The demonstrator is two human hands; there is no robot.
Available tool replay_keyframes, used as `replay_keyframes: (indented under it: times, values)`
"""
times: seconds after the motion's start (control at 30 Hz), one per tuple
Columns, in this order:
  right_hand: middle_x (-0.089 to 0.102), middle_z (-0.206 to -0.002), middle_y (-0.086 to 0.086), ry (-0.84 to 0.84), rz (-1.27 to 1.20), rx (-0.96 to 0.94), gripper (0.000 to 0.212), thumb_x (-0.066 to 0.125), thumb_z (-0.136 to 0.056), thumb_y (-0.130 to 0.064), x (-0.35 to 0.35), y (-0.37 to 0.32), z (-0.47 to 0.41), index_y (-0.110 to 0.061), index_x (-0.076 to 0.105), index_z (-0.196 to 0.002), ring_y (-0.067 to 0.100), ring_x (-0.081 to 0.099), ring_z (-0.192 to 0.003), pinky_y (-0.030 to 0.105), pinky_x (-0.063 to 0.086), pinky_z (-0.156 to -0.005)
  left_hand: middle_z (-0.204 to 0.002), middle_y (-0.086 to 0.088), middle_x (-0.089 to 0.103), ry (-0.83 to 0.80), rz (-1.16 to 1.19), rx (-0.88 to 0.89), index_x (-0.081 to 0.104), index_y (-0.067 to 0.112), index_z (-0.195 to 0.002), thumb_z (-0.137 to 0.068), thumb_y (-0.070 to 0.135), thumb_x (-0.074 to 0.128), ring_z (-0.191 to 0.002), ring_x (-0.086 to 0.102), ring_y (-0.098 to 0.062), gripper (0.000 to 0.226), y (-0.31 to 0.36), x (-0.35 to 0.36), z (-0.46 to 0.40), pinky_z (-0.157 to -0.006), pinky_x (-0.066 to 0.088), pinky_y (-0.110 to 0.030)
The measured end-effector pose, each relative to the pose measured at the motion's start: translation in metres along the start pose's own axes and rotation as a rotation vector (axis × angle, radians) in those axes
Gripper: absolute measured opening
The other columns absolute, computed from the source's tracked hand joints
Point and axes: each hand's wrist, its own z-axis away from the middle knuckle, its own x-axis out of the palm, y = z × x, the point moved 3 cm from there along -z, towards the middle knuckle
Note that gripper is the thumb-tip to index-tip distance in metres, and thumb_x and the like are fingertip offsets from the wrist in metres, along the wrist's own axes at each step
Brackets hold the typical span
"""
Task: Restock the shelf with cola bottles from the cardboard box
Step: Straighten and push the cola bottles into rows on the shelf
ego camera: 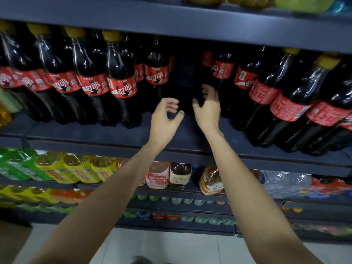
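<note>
Dark plastic cola bottles with red labels (122, 82) flank a gap on the grey metal shelf (106, 134), where the left hand (164, 119) and right hand (207, 109) hover loose and empty; full bottles likely feel heavy and slick, best gripped mid-body.

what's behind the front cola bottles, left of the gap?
More cola bottles in rows behind the front row. How deep the rows run is hidden in shadow. Both hands hold nothing.

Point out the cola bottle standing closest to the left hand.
The set-back cola bottle just above the left hand, at the gap's left edge; the yellow-capped front row stands farther left.
</note>
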Motion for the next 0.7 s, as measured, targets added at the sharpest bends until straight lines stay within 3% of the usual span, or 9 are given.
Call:
replay_keyframes:
  times: [0.1,0.2,0.3,0.4,0.47,0.53,0.7]
  values:
    - [0.042,-0.139,0.021,-0.016,0.1,0.045,0.061,0.057,-0.086,0.0,-0.014,0.012,-0.002,-0.003,0.032,-0.142,0.033,0.047,-0.123,0.03,0.038,-0.098,-0.115,-0.002,0.056,-0.191,0.002,-0.036,0.047,0.008,-0.129,-0.087,0.006,0.064,-0.104,0.054,-0.009,0.045,0.01,0.025,-0.036,-0.078,0.044,-0.006]
    - [0.023,-0.15,0.027,-0.078,0.178,0.049,0.077,0.057,-0.085,0.004,-0.018,0.015,-0.005,-0.002,0.014,-0.149,0.039,0.038,-0.132,0.035,0.037,-0.102,-0.143,-0.011,0.043,-0.383,-0.033,-0.153,0.029,0.007,-0.145,-0.089,0.005,0.06,-0.128,0.044,-0.019,0.064,0.012,0.059,-0.064,-0.096,0.035,-0.014]
    - [0.016,-0.153,0.028,-0.118,0.201,0.035,0.079,0.053,-0.086,0.002,-0.015,0.02,-0.013,-0.002,0.008,-0.15,0.042,0.039,-0.13,0.04,0.041,-0.1,-0.145,-0.013,0.043,-0.448,-0.141,-0.103,0.033,0.004,-0.143,-0.089,0.001,0.054,-0.132,0.041,-0.023,0.058,0.014,0.087,-0.088,-0.101,0.031,-0.019]
    - [0.031,-0.148,0.023,-0.034,0.131,0.016,0.072,0.052,-0.086,0.0,-0.014,0.031,-0.018,-0.001,0.016,-0.148,0.037,0.044,-0.129,0.04,0.042,-0.102,-0.132,-0.012,0.053,-0.412,-0.112,-0.025,0.045,0.0,-0.132,-0.089,-0.003,0.052,-0.123,0.049,-0.018,0.044,0.014,0.107,-0.101,-0.095,0.036,-0.02]
    - [0.04,-0.143,0.021,0.018,0.118,0.012,0.073,0.051,-0.086,-0.001,-0.015,0.039,-0.021,-0.004,0.014,-0.149,0.035,0.051,-0.121,0.039,0.047,-0.097,-0.132,-0.011,0.052,-0.38,-0.114,0.007,0.043,0.001,-0.135,-0.09,0.002,0.056,-0.119,0.048,-0.014,0.046,0.01,0.117,-0.104,-0.096,0.037,-0.021]
    - [0.04,-0.144,0.02,0.031,0.134,-0.024,0.077,0.052,-0.086,0.001,-0.016,0.045,-0.022,-0.005,0.01,-0.15,0.034,0.055,-0.117,0.039,0.05,-0.091,-0.131,-0.016,0.054,-0.325,-0.167,0.052,0.046,0.004,-0.135,-0.088,0.015,0.064,-0.12,0.052,-0.024,0.051,0.002,0.123,-0.107,-0.098,0.042,-0.029]
    - [0.041,-0.14,0.02,-0.009,0.052,-0.166,0.085,0.065,-0.081,-0.001,-0.016,0.047,-0.018,-0.006,0.014,-0.15,0.034,0.053,-0.117,0.04,0.05,-0.09,-0.122,-0.011,0.056,-0.008,-0.239,0.05,0.051,0.01,-0.129,-0.078,0.039,0.075,-0.108,0.057,-0.024,0.063,-0.014,0.106,-0.091,-0.088,0.049,-0.035]
